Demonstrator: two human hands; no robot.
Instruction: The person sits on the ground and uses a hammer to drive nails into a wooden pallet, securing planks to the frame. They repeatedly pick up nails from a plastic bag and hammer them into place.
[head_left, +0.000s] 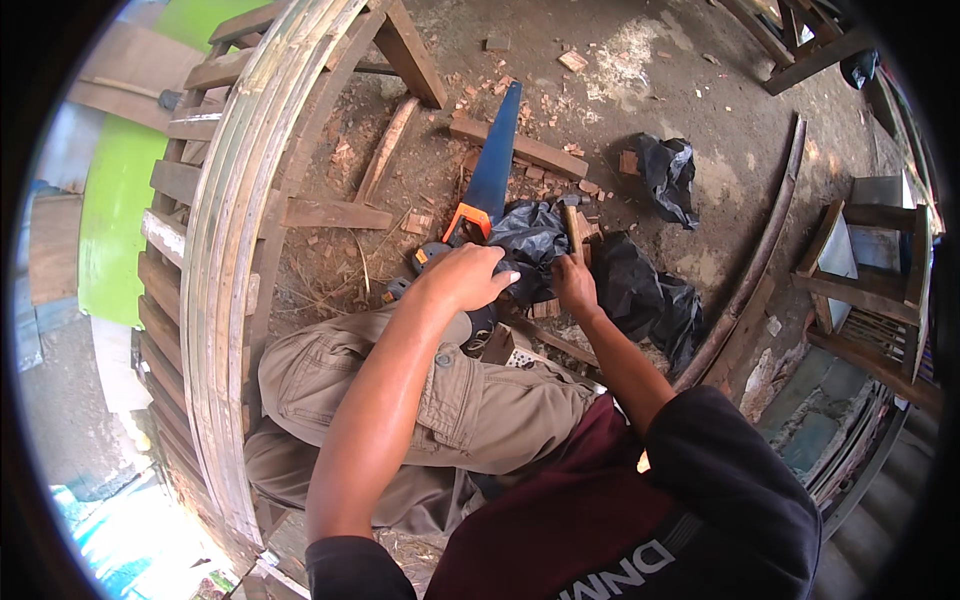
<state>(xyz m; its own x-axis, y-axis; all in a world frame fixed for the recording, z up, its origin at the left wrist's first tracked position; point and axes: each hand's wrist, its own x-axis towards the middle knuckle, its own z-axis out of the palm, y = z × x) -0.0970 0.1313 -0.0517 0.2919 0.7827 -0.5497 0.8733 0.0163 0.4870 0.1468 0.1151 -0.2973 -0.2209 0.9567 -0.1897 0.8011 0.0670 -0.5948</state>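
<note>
Curved wooden frame (225, 300), slatted and long, arcs well to the left of both hands, running from the top edge down to the bottom-left. Dirt floor (700, 150) beyond the fingers is grey-brown, littered with reddish wood chips and offcuts. A wooden stool (870, 270) stands far right of the hands; a thin curved lath (760, 260) lies between it and the bags.

Person sits low, khaki trousers (450, 400) directly below the hands.

Black plastic bags (640, 290): crumpled, shiny, one heap touching the right hand's far side, another smaller bag (668, 175) lying apart further up the floor. No labels readable.

Hand saw (492, 170): blue blade, orange handle, lying just beyond the left hand, blade pointing away.

Left hand (470, 275): fingers curled together, pressing down on a dark bag and a dark object beneath; cannot tell what exactly it grips.

Right hand (575, 285): fingers clamped around the wooden handle of a hammer (572, 222), head raised upright just above the knuckles, near the saw handle.

Short plank (520, 148) lies crosswise under the saw blade.
</note>
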